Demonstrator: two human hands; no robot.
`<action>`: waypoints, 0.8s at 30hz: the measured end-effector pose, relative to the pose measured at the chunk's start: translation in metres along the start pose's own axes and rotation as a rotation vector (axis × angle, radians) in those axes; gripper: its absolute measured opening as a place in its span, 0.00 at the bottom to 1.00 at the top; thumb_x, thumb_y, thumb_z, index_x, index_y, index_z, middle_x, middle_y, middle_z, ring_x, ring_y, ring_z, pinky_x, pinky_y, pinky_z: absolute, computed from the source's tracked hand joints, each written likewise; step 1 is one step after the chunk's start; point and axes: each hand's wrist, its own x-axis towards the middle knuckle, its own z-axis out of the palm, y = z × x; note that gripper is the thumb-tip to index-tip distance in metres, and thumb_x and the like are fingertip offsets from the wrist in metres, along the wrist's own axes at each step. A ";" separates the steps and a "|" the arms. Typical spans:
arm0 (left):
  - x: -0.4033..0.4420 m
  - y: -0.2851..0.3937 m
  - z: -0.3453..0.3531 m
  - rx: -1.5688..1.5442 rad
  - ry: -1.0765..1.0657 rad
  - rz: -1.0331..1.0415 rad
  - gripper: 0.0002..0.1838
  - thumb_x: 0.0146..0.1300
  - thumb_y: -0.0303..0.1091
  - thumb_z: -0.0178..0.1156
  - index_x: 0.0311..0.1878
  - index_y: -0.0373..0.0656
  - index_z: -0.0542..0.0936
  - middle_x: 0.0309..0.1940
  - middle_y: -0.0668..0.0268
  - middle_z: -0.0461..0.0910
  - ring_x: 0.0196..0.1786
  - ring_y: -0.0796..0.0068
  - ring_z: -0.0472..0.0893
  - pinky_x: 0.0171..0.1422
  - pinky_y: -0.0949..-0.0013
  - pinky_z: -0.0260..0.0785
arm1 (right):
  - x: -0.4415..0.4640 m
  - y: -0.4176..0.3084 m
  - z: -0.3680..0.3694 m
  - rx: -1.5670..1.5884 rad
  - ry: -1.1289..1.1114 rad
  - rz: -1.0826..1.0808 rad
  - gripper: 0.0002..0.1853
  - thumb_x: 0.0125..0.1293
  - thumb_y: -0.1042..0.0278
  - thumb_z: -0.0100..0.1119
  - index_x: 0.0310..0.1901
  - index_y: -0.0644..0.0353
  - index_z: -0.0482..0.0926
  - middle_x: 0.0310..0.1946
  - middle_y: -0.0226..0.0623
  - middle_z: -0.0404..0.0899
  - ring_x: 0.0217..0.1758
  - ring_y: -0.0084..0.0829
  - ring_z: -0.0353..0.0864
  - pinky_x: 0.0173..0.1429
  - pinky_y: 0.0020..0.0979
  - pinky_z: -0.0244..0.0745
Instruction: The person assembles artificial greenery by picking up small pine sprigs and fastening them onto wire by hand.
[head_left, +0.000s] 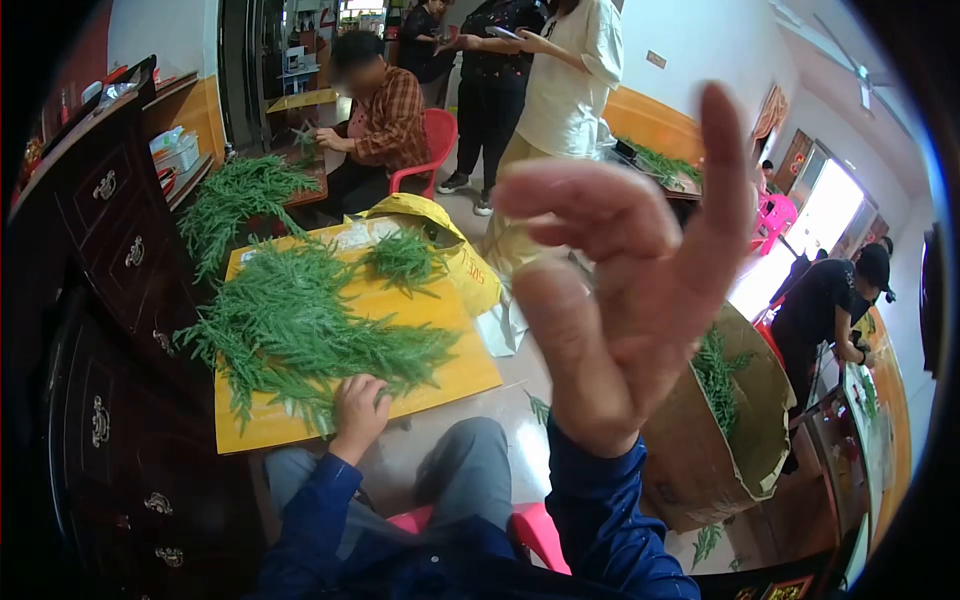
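My left hand [361, 410] rests at the near edge of the yellow board [465, 372], its fingers loosely bent over the edge and touching the tips of the greenery. Nothing shows in its grasp. A large heap of green feathery sprigs [300, 310] covers much of the board, with a smaller bunch [402, 260] at its far side. Raised close to the camera is my right hand [635, 290]. One finger points up, the others bend toward the thumb with a gap between, and no object shows in it; motion blurs it slightly.
A cardboard box [750, 440] with sprigs stands at my right. Behind the board is a yellow bag [465, 270]. Dark drawers [110, 260] line my left. Across from me a seated person [385, 120] handles sprigs; others stand behind, and one person [825, 310] bends at far right.
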 end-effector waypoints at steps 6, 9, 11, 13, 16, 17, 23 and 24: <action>-0.003 -0.002 0.000 0.004 0.013 -0.002 0.08 0.50 0.30 0.61 0.35 0.41 0.80 0.36 0.61 0.76 0.44 0.57 0.74 0.50 0.58 0.65 | 0.038 0.009 -0.065 0.008 0.108 -0.396 0.25 0.66 0.81 0.46 0.65 0.60 0.60 0.50 0.61 0.74 0.50 0.52 0.80 0.49 0.36 0.81; -0.001 -0.002 -0.001 0.001 0.017 0.001 0.08 0.50 0.30 0.61 0.35 0.41 0.80 0.36 0.60 0.76 0.43 0.56 0.74 0.50 0.58 0.65 | 0.054 -0.004 -0.081 0.055 0.122 -0.464 0.19 0.67 0.83 0.44 0.59 0.61 0.69 0.53 0.63 0.73 0.53 0.57 0.78 0.52 0.41 0.80; -0.003 -0.002 -0.001 0.002 0.012 -0.003 0.08 0.51 0.30 0.60 0.35 0.41 0.80 0.36 0.60 0.76 0.43 0.56 0.73 0.50 0.57 0.65 | 0.058 -0.013 -0.081 -0.056 0.196 -0.503 0.16 0.67 0.82 0.45 0.55 0.62 0.73 0.54 0.61 0.73 0.54 0.58 0.77 0.54 0.44 0.79; -0.002 -0.001 -0.002 0.003 0.011 -0.004 0.08 0.51 0.30 0.60 0.36 0.40 0.80 0.36 0.60 0.76 0.43 0.56 0.73 0.51 0.57 0.65 | 0.061 -0.037 -0.048 -0.063 0.363 -0.381 0.26 0.69 0.68 0.48 0.67 0.47 0.55 0.65 0.48 0.61 0.67 0.50 0.63 0.67 0.47 0.63; -0.002 -0.002 0.000 0.004 0.020 0.001 0.09 0.51 0.30 0.60 0.36 0.40 0.80 0.36 0.60 0.76 0.44 0.56 0.73 0.51 0.57 0.65 | 0.047 -0.028 -0.068 -0.063 0.227 -0.446 0.24 0.71 0.66 0.46 0.66 0.50 0.56 0.65 0.47 0.63 0.67 0.49 0.63 0.68 0.47 0.63; -0.002 -0.003 0.000 0.003 0.019 0.000 0.09 0.51 0.30 0.60 0.36 0.40 0.80 0.36 0.60 0.76 0.44 0.56 0.73 0.51 0.57 0.65 | 0.047 -0.017 -0.087 -0.066 0.210 -0.499 0.18 0.69 0.74 0.45 0.60 0.57 0.65 0.59 0.54 0.68 0.60 0.53 0.70 0.62 0.47 0.70; -0.001 -0.002 0.001 0.001 0.007 -0.009 0.09 0.50 0.30 0.61 0.36 0.41 0.80 0.36 0.60 0.76 0.44 0.56 0.74 0.51 0.57 0.65 | 0.031 -0.003 -0.093 0.042 0.128 -0.378 0.16 0.70 0.78 0.42 0.58 0.63 0.70 0.52 0.59 0.75 0.55 0.55 0.78 0.56 0.45 0.78; -0.002 -0.002 0.000 0.003 0.006 -0.010 0.09 0.50 0.30 0.61 0.36 0.41 0.80 0.36 0.60 0.76 0.44 0.56 0.74 0.51 0.57 0.65 | 0.028 -0.001 -0.091 0.022 0.115 -0.367 0.17 0.70 0.77 0.42 0.60 0.64 0.67 0.52 0.59 0.75 0.54 0.53 0.78 0.56 0.43 0.78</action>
